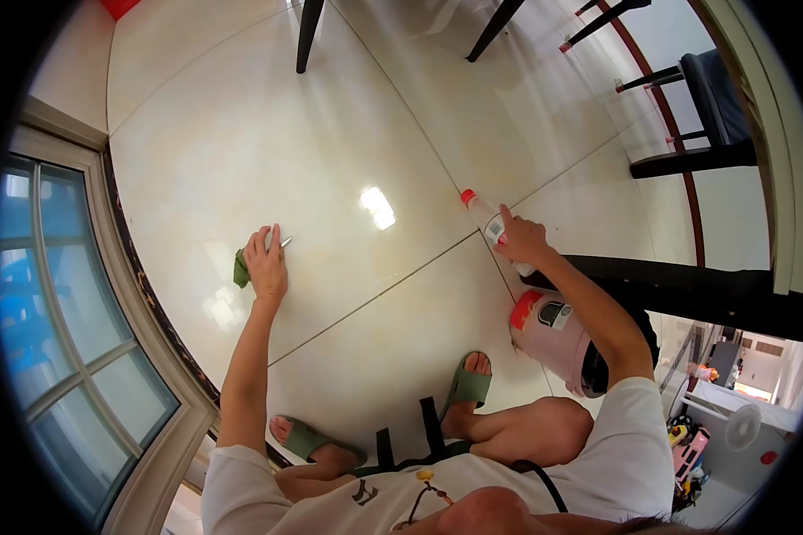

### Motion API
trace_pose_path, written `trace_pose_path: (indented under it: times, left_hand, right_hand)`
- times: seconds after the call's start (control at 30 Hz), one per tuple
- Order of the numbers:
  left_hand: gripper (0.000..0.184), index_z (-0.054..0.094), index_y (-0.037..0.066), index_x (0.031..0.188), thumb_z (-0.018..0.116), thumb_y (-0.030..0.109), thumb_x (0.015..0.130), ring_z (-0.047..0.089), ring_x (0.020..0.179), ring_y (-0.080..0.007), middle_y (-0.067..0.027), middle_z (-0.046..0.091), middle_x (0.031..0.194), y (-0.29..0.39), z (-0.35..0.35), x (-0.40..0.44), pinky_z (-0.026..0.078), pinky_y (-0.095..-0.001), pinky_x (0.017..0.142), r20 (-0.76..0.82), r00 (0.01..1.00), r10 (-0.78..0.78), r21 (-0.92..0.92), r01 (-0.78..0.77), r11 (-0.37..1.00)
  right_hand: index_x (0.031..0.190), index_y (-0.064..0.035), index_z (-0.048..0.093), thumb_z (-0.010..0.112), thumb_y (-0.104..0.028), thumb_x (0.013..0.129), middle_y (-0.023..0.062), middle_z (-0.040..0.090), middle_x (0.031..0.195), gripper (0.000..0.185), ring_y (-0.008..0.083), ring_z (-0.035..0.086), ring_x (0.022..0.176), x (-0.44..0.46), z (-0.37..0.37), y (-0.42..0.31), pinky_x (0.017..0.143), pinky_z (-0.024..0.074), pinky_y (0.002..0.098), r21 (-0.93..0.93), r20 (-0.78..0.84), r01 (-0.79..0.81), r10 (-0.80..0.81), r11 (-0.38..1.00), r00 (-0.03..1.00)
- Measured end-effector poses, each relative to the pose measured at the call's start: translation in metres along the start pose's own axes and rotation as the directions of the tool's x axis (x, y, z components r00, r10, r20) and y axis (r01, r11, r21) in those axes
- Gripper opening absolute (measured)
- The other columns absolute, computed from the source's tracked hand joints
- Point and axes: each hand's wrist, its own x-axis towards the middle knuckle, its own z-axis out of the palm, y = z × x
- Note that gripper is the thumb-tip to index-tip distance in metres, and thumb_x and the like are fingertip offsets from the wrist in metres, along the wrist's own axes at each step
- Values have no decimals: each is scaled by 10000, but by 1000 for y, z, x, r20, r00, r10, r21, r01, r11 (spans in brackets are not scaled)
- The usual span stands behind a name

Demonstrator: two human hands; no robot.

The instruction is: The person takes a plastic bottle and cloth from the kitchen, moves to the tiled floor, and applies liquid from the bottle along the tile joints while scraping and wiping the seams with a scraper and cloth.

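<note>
Low over the glossy tiled floor, my left hand [266, 265] is closed. A crumpled dark green piece [241, 268], cloth-like or leaf-like, sticks out on its left side. From between the fingers on the right pokes a short silvery tip [285, 242]; the rest of that object is hidden. My right hand [521, 238] is wrapped round a clear plastic bottle [484, 212] with a red cap and a white-and-red label. The bottle is tilted, its cap pointing away from me to the upper left. Below my right forearm stands a pinkish bucket [553, 339] with a red rim.
Pale floor tiles [375, 294] surround my feet in green slippers [470, 382]. A framed glass door [89, 303] runs along the left. Dark furniture legs [309, 36] stand ahead, and a black chair [718, 98] is at the right. A dark beam-like leg [669, 283] lies beyond the bucket.
</note>
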Motion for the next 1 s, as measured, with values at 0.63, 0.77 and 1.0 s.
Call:
trace_pose_path:
  times: [0.63,0.77,1.0]
  left_hand:
    - [508,536,76,1280,609,-12,785,425,1191,-303,-79,479,1270,0,-3,1,335,-430,982,10,1000,-8,-38,8,999]
    - [472,540,68,1266,614,16,802,429,1193,-293,-79,485,1273,0,-4,4,331,-433,992,19,999,-27,-30,27,999]
    - [405,545,67,1256,586,43,854,400,1278,-285,-85,464,1351,-6,12,68,311,-454,1036,-90,993,-74,-12,74,997]
  right_hand:
    - [1280,-23,404,659,-243,606,133,684,865,754,299,667,858,77,-77,-39,747,502,424,-99,49,99,-94,990,994]
    - [1270,-20,419,657,-247,602,124,686,881,744,294,668,865,97,-94,-51,757,499,409,-100,50,96,-92,990,995]
    - [1246,-6,446,648,-257,606,117,684,916,717,263,666,900,138,-121,-73,759,502,386,-92,-8,130,-132,987,991]
